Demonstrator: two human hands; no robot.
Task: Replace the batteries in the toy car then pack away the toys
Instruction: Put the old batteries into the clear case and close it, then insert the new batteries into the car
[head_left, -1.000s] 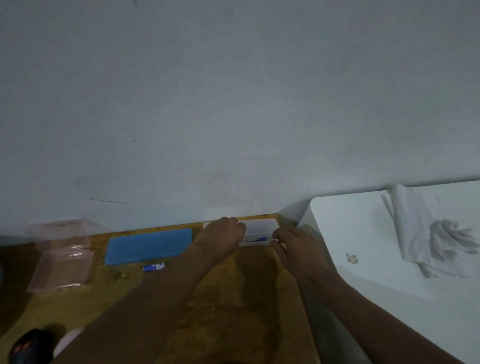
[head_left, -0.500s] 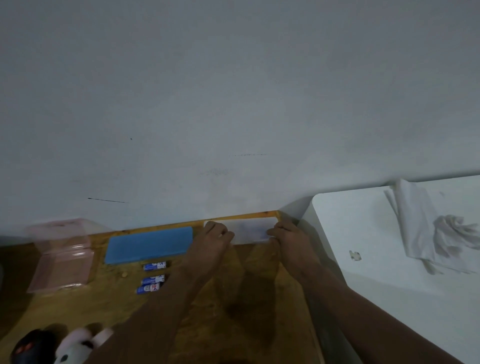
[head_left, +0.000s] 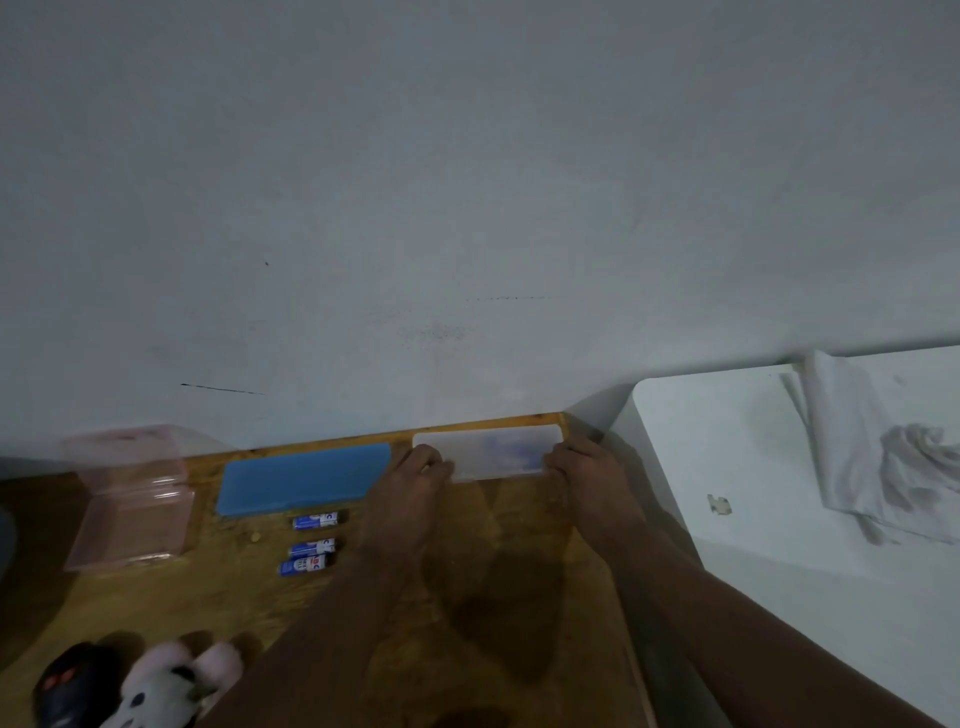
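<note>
At the wooden table's (head_left: 519, 571) far corner, both hands grip a frosted white rectangular plastic box (head_left: 488, 449).
The left hand (head_left: 410, 488) clasps its left end, the right hand (head_left: 587, 473) its right end; three blue batteries (head_left: 311, 547) lie left of the left forearm.

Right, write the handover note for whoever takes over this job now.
Left grip holds the left end of the flat translucent white case at the back of the wooden table; right grip holds its right end.
Three blue batteries lie loose on the table, in front of the flat blue rectangular slab. The black toy car and the white-and-pink plush toy lie at the near left edge; the clear pink plastic box stands at the far left.
Done: cannot tell whether the car has its new batteries.
Left: neither toy is packed yet.
</note>
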